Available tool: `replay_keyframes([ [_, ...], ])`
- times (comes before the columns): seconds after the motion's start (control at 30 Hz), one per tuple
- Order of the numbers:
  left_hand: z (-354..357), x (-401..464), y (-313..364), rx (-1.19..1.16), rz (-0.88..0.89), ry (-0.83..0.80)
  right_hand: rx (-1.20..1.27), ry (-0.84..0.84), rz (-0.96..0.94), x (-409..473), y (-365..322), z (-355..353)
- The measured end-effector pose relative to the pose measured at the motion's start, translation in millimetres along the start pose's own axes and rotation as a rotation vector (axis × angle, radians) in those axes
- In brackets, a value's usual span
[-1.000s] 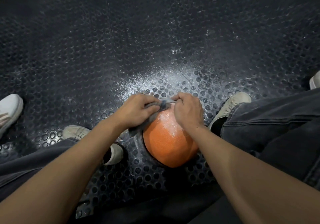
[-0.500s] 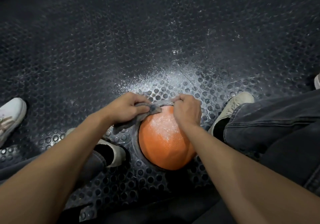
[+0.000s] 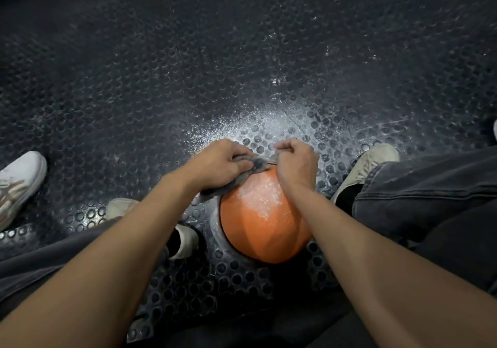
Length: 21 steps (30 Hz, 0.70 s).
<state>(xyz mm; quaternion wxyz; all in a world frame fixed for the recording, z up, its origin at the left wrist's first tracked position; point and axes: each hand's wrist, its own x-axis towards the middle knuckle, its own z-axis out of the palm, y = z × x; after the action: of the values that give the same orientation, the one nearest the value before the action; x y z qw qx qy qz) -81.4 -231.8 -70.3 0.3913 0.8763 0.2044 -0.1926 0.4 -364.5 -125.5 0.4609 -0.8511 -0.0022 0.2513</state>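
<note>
Pulling the left hand (image 3: pixel 215 164) back toward the right hand (image 3: pixel 295 166), pinching the grey cloth (image 3: pixel 254 165) in curled fingers both sides, sawing it across the top of the orange ball (image 3: pixel 265 221) seated in its floor ring (image 3: pixel 215 226); probably mid-wipe

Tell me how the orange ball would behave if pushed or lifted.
The orange ball is round, so it would likely roll, though the grey ring round its base probably checks it. Its glossy, speckled top looks wet, so possibly slippery.
</note>
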Motion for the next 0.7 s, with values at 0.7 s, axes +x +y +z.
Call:
replay_keyframes([
  [0.7, -31, -48, -33, -0.105, -0.13, 0.147, -0.206, 0.021, -0.138, -12, -5, 5],
])
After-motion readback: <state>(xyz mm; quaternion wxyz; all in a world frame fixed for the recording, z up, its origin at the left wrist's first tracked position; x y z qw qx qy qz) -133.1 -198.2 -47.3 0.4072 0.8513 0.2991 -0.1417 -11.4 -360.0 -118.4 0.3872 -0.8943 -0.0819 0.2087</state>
